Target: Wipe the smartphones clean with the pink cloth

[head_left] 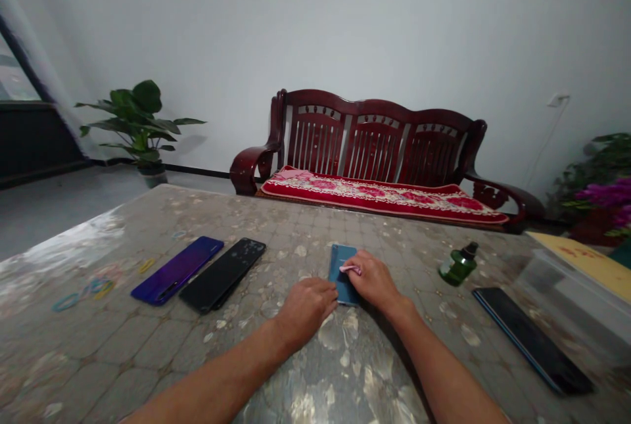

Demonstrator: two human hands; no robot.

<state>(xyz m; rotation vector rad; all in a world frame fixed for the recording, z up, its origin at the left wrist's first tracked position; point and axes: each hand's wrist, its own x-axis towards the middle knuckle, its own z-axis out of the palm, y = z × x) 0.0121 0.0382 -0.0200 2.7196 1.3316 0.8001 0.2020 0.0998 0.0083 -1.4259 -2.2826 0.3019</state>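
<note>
A small blue phone [337, 266] lies flat on the table in front of me, its back facing up. My left hand [306, 309] is at its lower left edge, fingers bent together and holding it against the table. Over its right side is my right hand [375, 277], closed in a pinch on a small pink cloth [351, 269]. The cloth touches or hovers just over the phone's back; I cannot tell which. Part of the phone's right side is hidden under my right hand.
Left of my hands lie a purple-blue phone [177, 271] and a black phone [224, 276], with several coloured bands [91, 289] beyond. At right are a green spray bottle [458, 265], a dark phone [532, 338] and a clear plastic box [566, 292]. A wooden bench [377, 108] stands behind the table.
</note>
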